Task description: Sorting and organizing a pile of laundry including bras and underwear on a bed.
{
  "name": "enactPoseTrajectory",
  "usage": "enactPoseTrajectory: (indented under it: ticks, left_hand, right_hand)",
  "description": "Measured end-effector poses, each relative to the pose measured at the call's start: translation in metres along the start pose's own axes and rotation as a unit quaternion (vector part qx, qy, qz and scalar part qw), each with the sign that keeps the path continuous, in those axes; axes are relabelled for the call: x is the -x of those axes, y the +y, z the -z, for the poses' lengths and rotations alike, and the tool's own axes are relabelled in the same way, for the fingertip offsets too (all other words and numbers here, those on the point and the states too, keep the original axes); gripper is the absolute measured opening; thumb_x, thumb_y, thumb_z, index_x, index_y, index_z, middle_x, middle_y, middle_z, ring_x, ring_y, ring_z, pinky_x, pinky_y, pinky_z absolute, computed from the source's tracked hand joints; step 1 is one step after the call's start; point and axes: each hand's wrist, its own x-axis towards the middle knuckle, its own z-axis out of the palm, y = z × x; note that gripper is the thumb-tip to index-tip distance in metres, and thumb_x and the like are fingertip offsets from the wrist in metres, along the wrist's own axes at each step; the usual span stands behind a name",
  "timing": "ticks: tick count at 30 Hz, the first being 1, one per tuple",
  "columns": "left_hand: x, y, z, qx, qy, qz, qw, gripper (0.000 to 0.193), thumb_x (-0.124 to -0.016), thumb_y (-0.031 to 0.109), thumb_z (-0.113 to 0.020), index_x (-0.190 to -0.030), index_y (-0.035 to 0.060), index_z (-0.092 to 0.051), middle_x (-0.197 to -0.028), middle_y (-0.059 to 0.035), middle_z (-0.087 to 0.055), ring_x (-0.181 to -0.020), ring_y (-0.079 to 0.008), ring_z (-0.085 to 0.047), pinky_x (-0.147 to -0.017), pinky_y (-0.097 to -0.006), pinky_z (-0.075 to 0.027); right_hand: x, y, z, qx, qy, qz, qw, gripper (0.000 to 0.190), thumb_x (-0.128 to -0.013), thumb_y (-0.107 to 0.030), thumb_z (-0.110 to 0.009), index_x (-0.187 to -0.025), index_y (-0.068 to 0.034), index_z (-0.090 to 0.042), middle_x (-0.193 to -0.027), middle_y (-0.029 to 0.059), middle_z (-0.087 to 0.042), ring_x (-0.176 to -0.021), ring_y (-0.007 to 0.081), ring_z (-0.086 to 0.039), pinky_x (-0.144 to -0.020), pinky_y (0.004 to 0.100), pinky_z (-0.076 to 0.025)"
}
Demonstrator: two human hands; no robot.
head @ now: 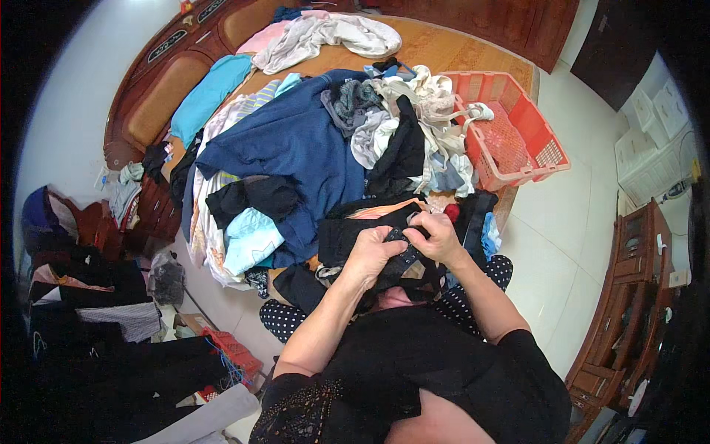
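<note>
Between my two hands is the hook-and-eye closure of a black bra, held above my lap. My left hand pinches one side of the band between thumb and fingers. With thumb and forefinger, my right hand grips the band's upper right end. Whether the hooks are fastened cannot be told. The rest of the bra blends into other black garments beneath my hands. Just beyond lie an orange and black cloth and a dark blue garment.
A coral plastic basket stands at the bed's right side, a white strap over its rim. Whitish clothes are heaped beside it. A light blue cloth and black bra cups lie left. A wooden cabinet stands far right.
</note>
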Motion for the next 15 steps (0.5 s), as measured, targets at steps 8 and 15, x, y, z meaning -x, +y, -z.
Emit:
enactPoseTrajectory:
  ticks: [8,15]
  left_hand:
    - [-0.002,-0.008,0.006,0.012,0.005,-0.005,1.0,0.016,-0.077,-0.003,-0.06,-0.094,-0.0033,-0.062,-0.083,-0.0067,-0.065,-0.067,-0.0109,-0.061,-0.063,-0.0245,-0.05]
    - [0.0,-0.005,0.012,-0.029,-0.019,0.024,0.999,0.02,-0.076,-0.001,-0.065,-0.096,-0.0047,-0.062,-0.085,-0.0084,-0.066,-0.066,-0.0127,-0.062,-0.062,-0.0267,-0.051]
  right_hand:
    - [-0.007,0.0,0.009,0.151,-0.021,0.138,0.979,0.023,-0.064,-0.009,-0.076,-0.073,-0.008,-0.055,-0.056,0.0054,-0.055,-0.051,0.0238,-0.057,-0.053,0.0363,-0.045]
    - [0.01,0.014,0.008,0.011,-0.022,-0.023,0.999,0.013,-0.079,-0.011,-0.067,-0.081,-0.003,-0.056,-0.063,0.0075,-0.054,-0.058,0.0233,-0.056,-0.061,0.0324,-0.044]
